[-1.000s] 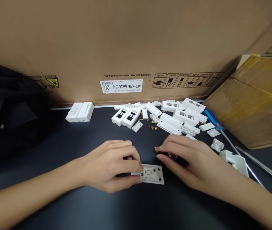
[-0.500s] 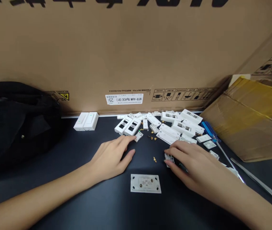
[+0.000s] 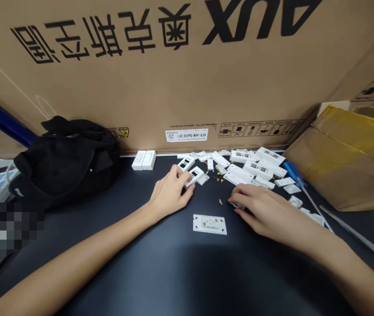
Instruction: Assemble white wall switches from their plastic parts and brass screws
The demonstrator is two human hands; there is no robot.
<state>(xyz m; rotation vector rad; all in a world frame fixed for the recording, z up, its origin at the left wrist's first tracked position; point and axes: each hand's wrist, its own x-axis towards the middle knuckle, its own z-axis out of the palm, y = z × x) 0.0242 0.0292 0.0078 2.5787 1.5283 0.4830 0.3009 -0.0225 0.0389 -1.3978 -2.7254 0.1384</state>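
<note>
My left hand (image 3: 172, 189) is closed on the near end of a white switch frame (image 3: 194, 175) with dark openings. A second white frame (image 3: 186, 163) lies just behind it. On the dark table, my right hand (image 3: 254, 205) has its fingers bent round a small white part (image 3: 238, 205), mostly covered by them. Between the hands and nearer to me is a flat white plate (image 3: 209, 224) with a raised centre and two screws. A small brass piece (image 3: 220, 202) rests beyond the plate.
Several white covers and plates (image 3: 239, 172) are heaped at the back right. Beside them are a blue screwdriver (image 3: 293, 173), a metal rod (image 3: 354, 235) and a cardboard box (image 3: 341, 162). Two white switches (image 3: 144, 160) and a black bag (image 3: 71, 162) are at left.
My left hand has moved onto a white frame and pulled it nearer, apart from the other one. My right hand still has the small part. The view has shifted left and upward.
</note>
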